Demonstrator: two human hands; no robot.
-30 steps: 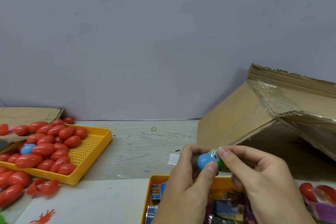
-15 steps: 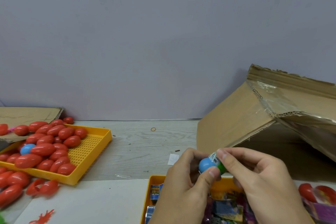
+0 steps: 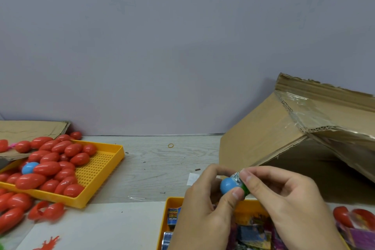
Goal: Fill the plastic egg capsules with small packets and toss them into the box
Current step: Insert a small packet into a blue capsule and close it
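Near the table's front edge, the left hand (image 3: pixel 205 207) grips the blue egg capsule (image 3: pixel 228 185), fingers curled round it. The right hand (image 3: pixel 284 199) pinches the packet (image 3: pixel 237 175) poking out. It may get caught and stop the egg closing.

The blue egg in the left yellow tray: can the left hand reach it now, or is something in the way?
Probably yes, but not at once. The blue egg lies uncovered among red eggs, with bare table between. But the left hand grips a blue capsule together with the right hand.
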